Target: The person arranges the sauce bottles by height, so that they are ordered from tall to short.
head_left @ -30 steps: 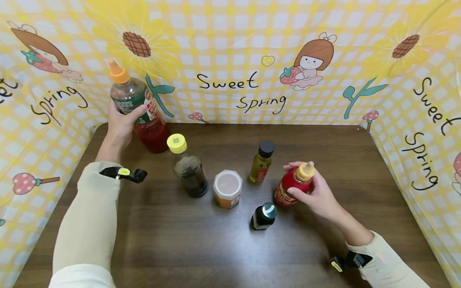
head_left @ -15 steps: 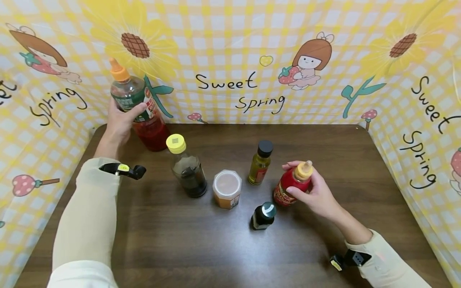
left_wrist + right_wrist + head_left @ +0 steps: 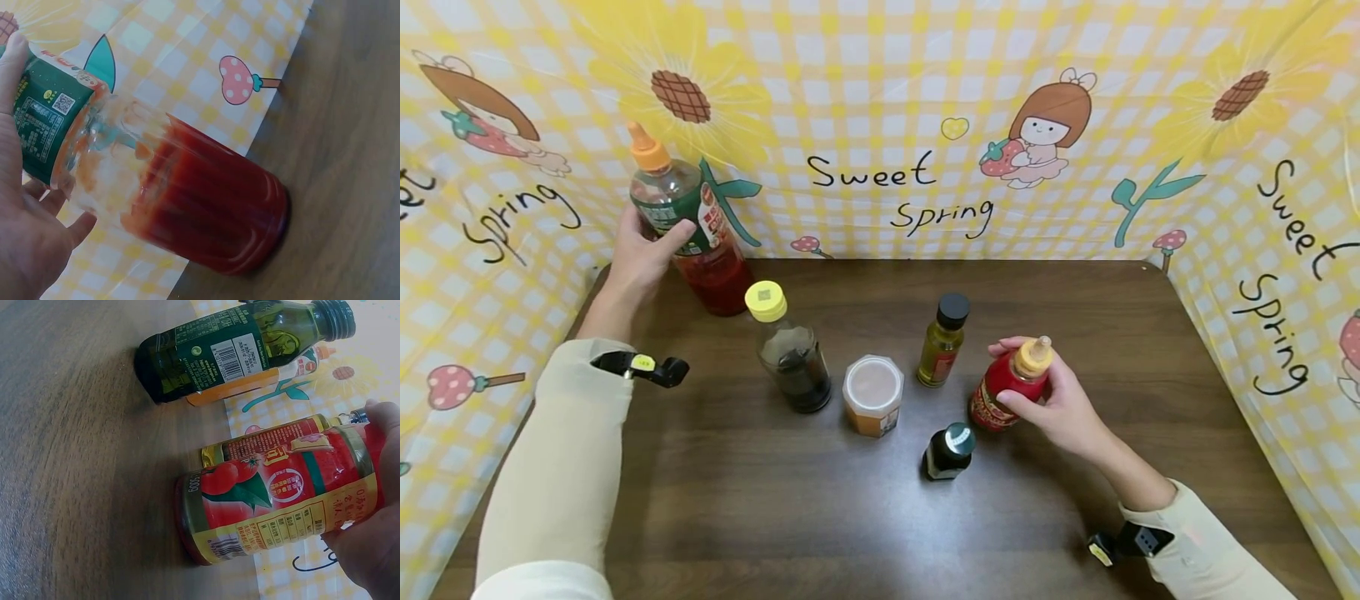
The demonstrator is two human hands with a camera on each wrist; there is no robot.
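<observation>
At the back left, my left hand [image 3: 642, 250] holds a large squeeze bottle of red sauce [image 3: 718, 279], with orange nozzle cap and green label. Its thumb lies across the label; in the left wrist view some fingertips [image 3: 81, 228] show beside the bottle [image 3: 212, 200]. The bottle stands on the table. On the right, my right hand [image 3: 1060, 408] grips a smaller ketchup bottle [image 3: 992, 404] with a yellow nozzle cap, thumb in front and fingers behind. The right wrist view shows tomatoes on its red label [image 3: 275, 481]. This bottle also stands on the wooden table [image 3: 790, 517].
Between the hands stand a yellow-capped bottle of dark liquid [image 3: 801, 375], an orange jar with a pale lid [image 3: 874, 400], a black-capped oil bottle [image 3: 942, 350] and a small dark green bottle [image 3: 947, 458]. A yellow checked cloth [image 3: 880, 125] surrounds the table's back and sides.
My left forearm has shifted to the left, and its thumb has slid slightly back across the label. Both bottles stay in place, and my right hand keeps its grip.
</observation>
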